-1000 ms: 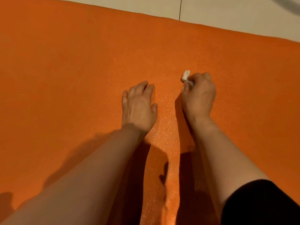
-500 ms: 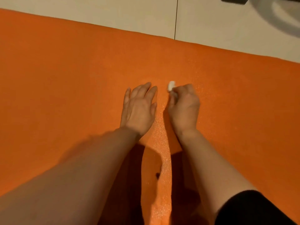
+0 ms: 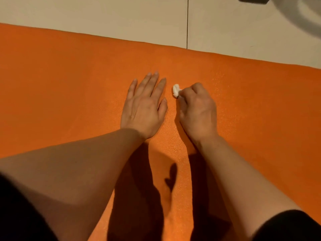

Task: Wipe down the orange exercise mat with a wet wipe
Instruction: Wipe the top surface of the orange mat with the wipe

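Pinching a balled wet wipe [image 3: 175,90], the right hand [image 3: 198,110] sits mid-frame beside the flat, splayed left hand [image 3: 145,108]; unwiped-looking orange exercise mat [image 3: 69,87] stretches left and right.

Warm, dim light from ahead and above throws dark arm shadows toward the viewer across the orange mat [image 3: 69,87], its wet grain glinting between the hands, while the frame is soft overall, with blurred dark shapes at the top-right corner

Most of the wet wipe [image 3: 175,90] is hiding inside the right hand [image 3: 198,110] — only a white tip is showing. A blurred grey shape [image 3: 298,16] is running off the frame at one o'clock.
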Tool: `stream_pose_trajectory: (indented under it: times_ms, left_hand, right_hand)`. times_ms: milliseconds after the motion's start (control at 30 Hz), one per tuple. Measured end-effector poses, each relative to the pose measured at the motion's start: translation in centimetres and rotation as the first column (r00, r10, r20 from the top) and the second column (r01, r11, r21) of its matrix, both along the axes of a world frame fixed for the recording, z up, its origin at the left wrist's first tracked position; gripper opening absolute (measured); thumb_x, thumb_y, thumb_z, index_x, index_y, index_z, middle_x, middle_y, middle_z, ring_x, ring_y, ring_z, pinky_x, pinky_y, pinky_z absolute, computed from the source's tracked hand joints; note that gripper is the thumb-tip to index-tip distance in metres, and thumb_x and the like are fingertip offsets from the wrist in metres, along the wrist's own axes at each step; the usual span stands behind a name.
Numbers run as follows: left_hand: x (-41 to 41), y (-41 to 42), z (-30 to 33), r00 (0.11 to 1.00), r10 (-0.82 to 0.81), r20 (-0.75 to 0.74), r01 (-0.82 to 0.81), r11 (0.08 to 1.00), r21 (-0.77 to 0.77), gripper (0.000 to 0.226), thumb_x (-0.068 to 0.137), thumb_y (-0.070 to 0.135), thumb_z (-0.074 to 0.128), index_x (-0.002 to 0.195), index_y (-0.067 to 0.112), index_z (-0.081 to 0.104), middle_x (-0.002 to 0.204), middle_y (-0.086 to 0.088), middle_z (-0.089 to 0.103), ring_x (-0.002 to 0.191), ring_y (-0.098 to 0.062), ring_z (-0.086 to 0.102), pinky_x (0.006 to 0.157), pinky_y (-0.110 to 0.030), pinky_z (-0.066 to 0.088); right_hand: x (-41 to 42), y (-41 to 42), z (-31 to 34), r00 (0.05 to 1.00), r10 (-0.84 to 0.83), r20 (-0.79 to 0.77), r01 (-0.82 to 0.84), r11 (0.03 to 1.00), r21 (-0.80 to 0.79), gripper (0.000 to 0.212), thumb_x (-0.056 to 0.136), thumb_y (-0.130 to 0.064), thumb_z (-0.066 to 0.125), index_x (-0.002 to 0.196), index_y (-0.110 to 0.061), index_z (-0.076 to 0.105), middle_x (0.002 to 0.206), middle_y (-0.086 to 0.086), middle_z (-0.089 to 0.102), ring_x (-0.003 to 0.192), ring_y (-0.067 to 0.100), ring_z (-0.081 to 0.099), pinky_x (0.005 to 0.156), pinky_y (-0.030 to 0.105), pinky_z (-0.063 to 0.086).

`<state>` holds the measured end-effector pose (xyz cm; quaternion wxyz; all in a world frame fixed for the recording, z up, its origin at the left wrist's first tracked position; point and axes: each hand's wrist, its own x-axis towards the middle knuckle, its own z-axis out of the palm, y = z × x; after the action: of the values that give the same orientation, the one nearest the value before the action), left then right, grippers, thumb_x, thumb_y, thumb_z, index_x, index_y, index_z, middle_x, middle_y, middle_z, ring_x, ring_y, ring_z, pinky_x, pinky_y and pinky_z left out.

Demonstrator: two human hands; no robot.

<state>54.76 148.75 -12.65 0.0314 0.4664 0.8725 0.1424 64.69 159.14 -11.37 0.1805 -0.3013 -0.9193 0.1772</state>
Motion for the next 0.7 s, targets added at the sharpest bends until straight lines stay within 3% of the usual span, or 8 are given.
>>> stream_pose_trajectory:
  times_ms: [167, 233, 300, 367, 467, 567, 633, 700]
  left_hand:
    - [-0.2, 0.1, -0.1, 1.000, 0.008, -0.008, -0.008, 1.000, -0.024, 0.057, 0.097, 0.039, 0.026, 0.150, 0.019, 0.033, 0.158, -0.003, 0.027, 0.147, -0.017, 0.017, 0.120, -0.041, 0.005]
    - [-0.2, 0.3, 0.0, 1.000, 0.008, 0.000, -0.008, 1.000, -0.030, 0.057, 0.096, 0.039, 0.025, 0.149, 0.018, 0.034, 0.157, -0.004, 0.028, 0.147, -0.017, 0.018, 0.120, -0.042, 0.007]
    - [-0.3, 0.4, 0.0, 1.000, 0.006, 0.007, -0.006, 1.000, -0.020, 0.057, 0.096, 0.038, 0.028, 0.148, 0.018, 0.037, 0.156, -0.004, 0.031, 0.146, -0.018, 0.021, 0.119, -0.043, 0.009]
    - [-0.4, 0.4, 0.0, 1.000, 0.003, 0.010, -0.003, 1.000, -0.012, 0.056, 0.095, 0.038, 0.029, 0.147, 0.017, 0.039, 0.155, -0.005, 0.033, 0.145, -0.019, 0.023, 0.119, -0.044, 0.012]
    - [-0.4, 0.2, 0.0, 1.000, -0.005, 0.003, 0.005, 1.000, 0.002, 0.056, 0.096, 0.038, 0.029, 0.147, 0.017, 0.039, 0.155, -0.005, 0.033, 0.145, -0.019, 0.024, 0.118, -0.045, 0.013]
    - [-0.6, 0.2, -0.2, 1.000, -0.002, -0.002, 0.002, 0.999, 0.048, 0.054, 0.096, 0.036, 0.033, 0.145, 0.015, 0.043, 0.153, -0.006, 0.037, 0.144, -0.019, 0.027, 0.118, -0.045, 0.014]
    - [-0.5, 0.2, -0.3, 1.000, -0.004, 0.005, 0.003, 0.998, 0.069, 0.052, 0.096, 0.034, 0.036, 0.144, 0.015, 0.044, 0.152, -0.006, 0.037, 0.144, -0.019, 0.027, 0.119, -0.046, 0.015]
    - [-0.5, 0.2, -0.3, 1.000, -0.002, 0.014, 0.001, 0.996, 0.085, 0.052, 0.096, 0.033, 0.038, 0.143, 0.015, 0.045, 0.152, -0.006, 0.038, 0.144, -0.020, 0.028, 0.119, -0.046, 0.016]
  right_hand:
    - [-0.4, 4.2, 0.1, 0.905, -0.424, -0.010, 0.424, 0.905, -0.029, 0.017, 0.087, -0.005, 0.052, 0.093, -0.001, 0.068, 0.096, 0.018, 0.057, 0.080, 0.038, 0.056, 0.062, 0.031, 0.027]
    - [-1.8, 2.2, 0.1, 0.949, -0.312, -0.042, 0.309, 0.949, -0.056, 0.017, 0.085, -0.006, 0.052, 0.088, -0.001, 0.068, 0.091, 0.018, 0.057, 0.075, 0.037, 0.057, 0.062, 0.034, 0.033]
    - [-2.8, 0.3, 0.0, 0.998, -0.059, -0.032, 0.057, 0.997, -0.049, 0.024, 0.082, -0.012, 0.047, 0.087, -0.001, 0.068, 0.088, 0.017, 0.058, 0.074, 0.036, 0.057, 0.061, 0.038, 0.043]
    - [-3.0, 1.3, 0.2, 1.000, 0.022, 0.007, -0.022, 0.999, -0.024, 0.026, 0.081, -0.013, 0.046, 0.088, -0.001, 0.068, 0.088, 0.017, 0.057, 0.074, 0.037, 0.056, 0.059, 0.039, 0.045]
    - [-2.5, 6.0, 0.4, 0.967, -0.255, 0.006, 0.255, 0.967, -0.008, 0.022, 0.087, -0.008, 0.049, 0.092, -0.001, 0.069, 0.095, 0.018, 0.057, 0.080, 0.037, 0.056, 0.066, 0.036, 0.035]
    - [-3.4, 7.3, 0.4, 0.868, -0.495, -0.024, 0.493, 0.868, -0.057, 0.021, 0.091, -0.007, 0.051, 0.097, -0.001, 0.070, 0.100, 0.017, 0.057, 0.084, 0.036, 0.056, 0.061, 0.023, 0.020]
    - [-4.5, 5.2, 0.4, 0.919, -0.390, -0.059, 0.385, 0.919, -0.086, 0.020, 0.089, -0.005, 0.052, 0.093, 0.001, 0.070, 0.094, 0.016, 0.057, 0.079, 0.034, 0.056, 0.061, 0.022, 0.023]
    - [-4.8, 3.6, 0.3, 0.992, -0.123, -0.043, 0.119, 0.990, -0.074, 0.021, 0.086, -0.005, 0.051, 0.093, 0.001, 0.070, 0.091, 0.015, 0.057, 0.077, 0.033, 0.056, 0.062, 0.030, 0.037]
